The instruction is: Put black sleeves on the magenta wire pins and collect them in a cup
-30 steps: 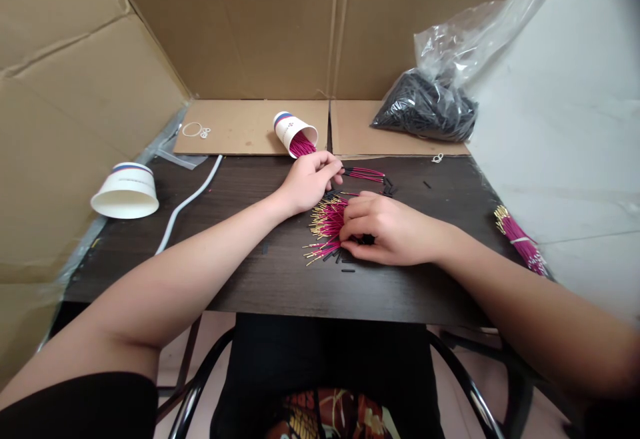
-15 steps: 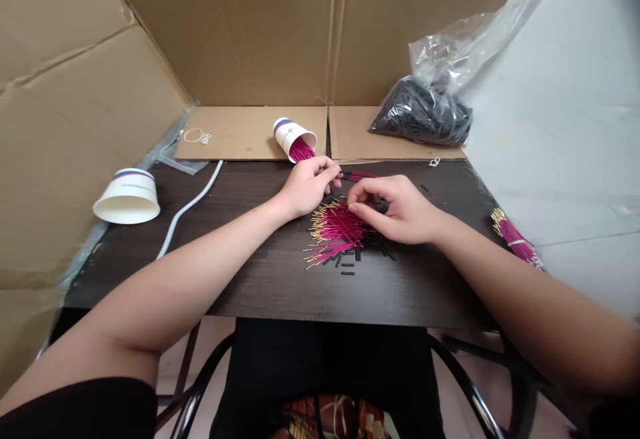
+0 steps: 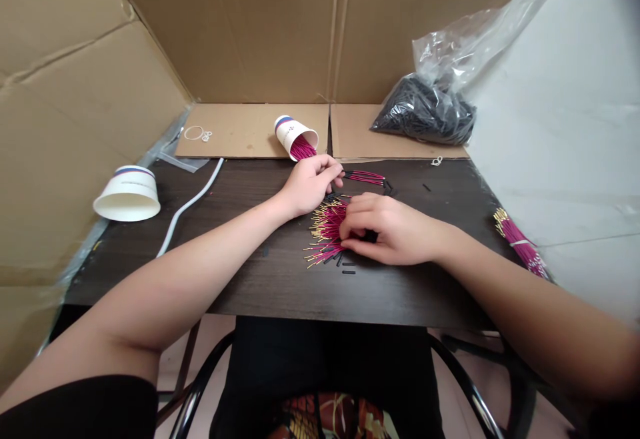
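Note:
My left hand [image 3: 316,182] is closed in a pinch on a few magenta wires [image 3: 366,176], whose black ends show at its fingertips and which stretch away to the right. Below it lies a loose pile of magenta wires [image 3: 327,225] with gold pin tips pointing left. Over the right side of that pile is my right hand [image 3: 387,227], its thumb and fingers curled together against the wires; what is between the fingertips cannot be made out. Short black sleeves [image 3: 349,271] lie scattered in front of the pile, partly covered by my right hand.
A tipped paper cup [image 3: 295,135] with magenta wires rests at the back. At left are another paper cup [image 3: 127,193] and a white cable [image 3: 193,205]. A bag of black sleeves [image 3: 425,111] sits back right. A tied wire bundle [image 3: 520,242] lies at the right edge.
My right hand has moved down and slightly left, from near the held wires onto the pile. My left hand stays about where it was, and the wires it holds are now more exposed.

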Demonstrator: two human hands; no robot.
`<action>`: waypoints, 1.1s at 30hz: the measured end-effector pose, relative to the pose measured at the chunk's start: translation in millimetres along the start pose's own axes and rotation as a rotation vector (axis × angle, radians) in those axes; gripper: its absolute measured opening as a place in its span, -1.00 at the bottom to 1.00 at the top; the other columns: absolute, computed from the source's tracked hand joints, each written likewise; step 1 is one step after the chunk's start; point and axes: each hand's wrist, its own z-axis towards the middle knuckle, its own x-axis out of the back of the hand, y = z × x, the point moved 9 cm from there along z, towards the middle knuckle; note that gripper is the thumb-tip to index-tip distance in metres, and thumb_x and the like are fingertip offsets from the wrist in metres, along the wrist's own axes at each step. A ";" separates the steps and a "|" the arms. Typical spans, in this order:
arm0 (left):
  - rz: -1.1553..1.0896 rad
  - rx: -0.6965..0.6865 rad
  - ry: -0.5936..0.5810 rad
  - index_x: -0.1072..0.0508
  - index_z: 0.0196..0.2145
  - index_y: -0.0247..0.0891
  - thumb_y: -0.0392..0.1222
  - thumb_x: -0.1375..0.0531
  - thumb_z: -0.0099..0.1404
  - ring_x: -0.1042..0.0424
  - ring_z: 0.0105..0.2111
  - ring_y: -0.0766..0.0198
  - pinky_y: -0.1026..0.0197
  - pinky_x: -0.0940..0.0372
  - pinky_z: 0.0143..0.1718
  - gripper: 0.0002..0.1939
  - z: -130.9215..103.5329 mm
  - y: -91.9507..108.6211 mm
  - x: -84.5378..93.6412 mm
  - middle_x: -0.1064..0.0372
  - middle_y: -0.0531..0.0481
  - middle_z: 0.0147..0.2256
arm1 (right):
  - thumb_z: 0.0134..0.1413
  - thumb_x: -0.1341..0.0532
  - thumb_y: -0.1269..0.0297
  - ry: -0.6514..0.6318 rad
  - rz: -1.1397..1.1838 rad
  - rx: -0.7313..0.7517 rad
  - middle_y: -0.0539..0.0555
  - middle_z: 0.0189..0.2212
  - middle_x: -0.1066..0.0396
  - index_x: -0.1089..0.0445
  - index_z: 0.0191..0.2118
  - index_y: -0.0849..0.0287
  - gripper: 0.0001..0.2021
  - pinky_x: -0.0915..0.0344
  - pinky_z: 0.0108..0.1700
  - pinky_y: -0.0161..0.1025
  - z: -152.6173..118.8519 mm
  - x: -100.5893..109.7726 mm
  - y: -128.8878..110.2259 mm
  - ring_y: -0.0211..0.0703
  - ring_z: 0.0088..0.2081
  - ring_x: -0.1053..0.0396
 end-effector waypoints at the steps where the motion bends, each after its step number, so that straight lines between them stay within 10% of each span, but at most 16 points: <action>1: 0.000 0.001 -0.001 -0.53 -0.33 -0.30 -0.40 -0.24 0.63 -0.39 -0.51 0.39 0.28 -0.31 -0.37 -0.71 -0.4 0.2 -0.2 -0.56 0.01 -0.42 | 0.52 -0.32 0.36 -0.025 -0.015 0.009 0.10 -0.27 -0.56 -0.62 -0.12 0.19 -0.88 -0.33 -0.02 -0.10 -0.2 -3.5 -1.4 -0.08 -0.19 -0.42; 17: 0.018 -0.004 -0.003 -0.53 -0.32 -0.30 -0.41 -0.24 0.63 -0.38 -0.51 0.41 0.30 -0.30 -0.37 -0.71 -1.2 1.7 -0.4 -0.56 0.01 -0.42 | 0.52 -0.26 0.39 -0.032 -0.205 0.045 0.13 -0.27 -0.57 -0.63 -0.19 0.20 -0.79 -0.24 -0.02 -0.08 0.8 -13.1 -6.0 -0.05 -0.19 -0.41; 33: 0.009 -0.004 -0.007 -0.53 -0.32 -0.29 -0.40 -0.24 0.63 -0.39 -0.49 0.38 0.26 -0.32 -0.36 -0.72 -1.1 0.2 0.0 -0.55 0.01 -0.42 | 0.50 -0.22 0.40 0.165 0.073 -0.058 0.11 -0.22 -0.54 -0.54 -0.15 0.17 -0.84 -0.41 -0.08 -0.13 0.4 13.0 8.5 -0.12 -0.21 -0.45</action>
